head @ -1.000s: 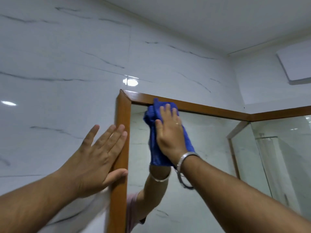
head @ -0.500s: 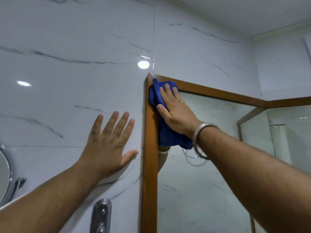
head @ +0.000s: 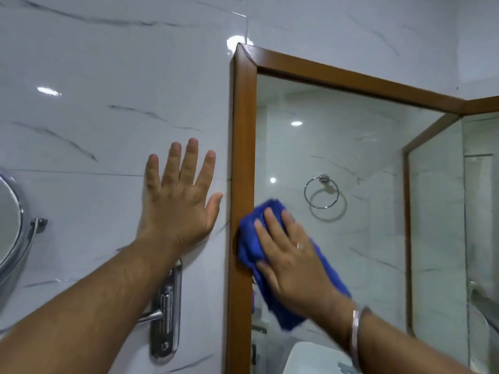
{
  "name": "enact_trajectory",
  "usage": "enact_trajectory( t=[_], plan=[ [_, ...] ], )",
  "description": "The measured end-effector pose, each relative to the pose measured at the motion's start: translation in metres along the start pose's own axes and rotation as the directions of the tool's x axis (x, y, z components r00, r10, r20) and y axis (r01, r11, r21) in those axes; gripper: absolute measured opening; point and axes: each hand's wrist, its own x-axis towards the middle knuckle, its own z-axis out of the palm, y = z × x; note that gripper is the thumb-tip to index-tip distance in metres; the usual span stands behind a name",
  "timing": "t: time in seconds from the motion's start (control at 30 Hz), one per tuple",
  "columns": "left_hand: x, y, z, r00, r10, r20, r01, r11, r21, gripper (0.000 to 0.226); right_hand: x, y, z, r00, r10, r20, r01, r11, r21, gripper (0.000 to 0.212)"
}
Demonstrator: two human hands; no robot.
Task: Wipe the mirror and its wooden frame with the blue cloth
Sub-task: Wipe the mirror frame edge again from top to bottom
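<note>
The blue cloth [head: 272, 255] lies flat on the mirror [head: 337, 163], its left end over the wooden frame [head: 243, 157]. The right hand [head: 291, 255] presses it with open fingers, so the grip is a flat push, not a pinch. The cloth could slip out and fall, because nothing pinches it. It is long, running from upper left down to lower right. The left hand [head: 181, 201] is spread wide on the wall [head: 108, 130], holding nothing, just beside the frame.
</note>
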Motion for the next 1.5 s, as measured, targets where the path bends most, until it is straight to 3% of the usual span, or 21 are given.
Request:
enact_trajectory(
  t=[0.1,0.23,0.4,0.5,0.8,1.0,1.17,1.3,1.4,1.5],
  plan=[
    [0.000,-0.001,0.000,1.000,-0.004,0.001,0.004,1.000,-0.009,0.079,0.084,0.042,-0.034,0.996,-0.048,-0.069,0.044,0.997,-0.060,0.062],
    [0.000,0.001,-0.005,1.000,-0.012,0.023,0.012,1.000,-0.007,0.079,0.167,0.069,-0.068,0.978,0.039,-0.205,-0.053,0.997,-0.065,0.063],
    [-0.018,0.026,-0.013,0.985,-0.153,0.081,0.156,0.987,-0.035,0.074,0.145,0.051,-0.047,0.944,0.142,-0.298,-0.135,0.990,0.042,0.063],
    [-0.054,0.057,-0.015,0.972,-0.187,0.144,0.197,0.979,-0.057,0.072,0.101,0.036,-0.027,0.951,0.113,-0.289,-0.100,0.993,0.062,0.063],
    [-0.250,0.123,-0.012,0.919,-0.084,0.384,0.123,0.989,-0.080,0.075,-0.061,-0.020,0.044,0.994,-0.007,-0.110,0.019,0.994,0.106,0.061],
    [-0.352,0.110,0.009,0.908,0.051,0.415,-0.008,0.995,-0.104,0.083,-0.175,-0.077,0.092,0.999,0.016,0.046,-0.021,0.993,0.114,0.068],
    [-0.383,0.118,0.022,0.901,0.060,0.429,-0.046,0.998,-0.044,0.082,-0.266,-0.123,0.127,0.979,0.033,0.200,-0.060,0.990,0.128,0.062],
    [-0.395,0.124,0.023,0.885,0.046,0.462,-0.041,0.999,-0.020,0.087,-0.342,-0.156,0.149,0.898,-0.022,0.439,-0.029,0.993,0.110,0.055],
    [-0.408,0.122,0.020,0.856,0.072,0.512,-0.054,0.997,-0.050,0.095,-0.382,-0.169,0.153,0.778,-0.071,0.625,-0.008,0.992,0.122,0.052],
    [-0.424,0.119,0.013,0.816,0.097,0.570,-0.065,0.995,-0.077,0.103,-0.400,-0.171,0.147,0.675,-0.155,0.721,0.066,0.987,0.150,0.058]
  ],
)
